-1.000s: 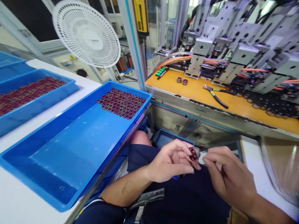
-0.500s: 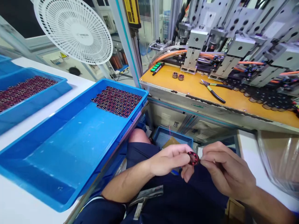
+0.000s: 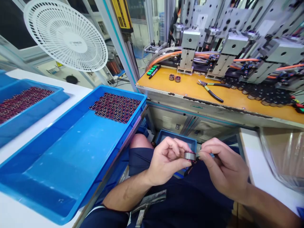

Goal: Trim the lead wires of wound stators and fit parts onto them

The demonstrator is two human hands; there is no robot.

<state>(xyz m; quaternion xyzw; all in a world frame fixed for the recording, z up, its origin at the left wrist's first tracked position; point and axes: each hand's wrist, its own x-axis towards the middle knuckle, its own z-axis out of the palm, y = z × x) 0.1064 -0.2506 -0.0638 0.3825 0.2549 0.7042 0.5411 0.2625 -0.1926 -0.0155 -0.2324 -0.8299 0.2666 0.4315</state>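
Observation:
A small motor stator, a ring with a silver-grey metal side and red edges, is pinched between the thumb and fingers of my left hand. Its metal side faces me. Close by on the right, the thumb and forefinger of my right hand press together at the stator's edge. Whatever lies between those fingertips is too small to make out. Both hands are above my lap.
A blue tray on the left holds many similar stators, with another filled tray beyond. Two stators, cutting pliers and a marker lie on the orange bench before the machine. A white fan stands behind.
The stator has turned from showing its open red face to showing its metal side. My left-hand fingers have curled up around it. The head view has shifted slightly.

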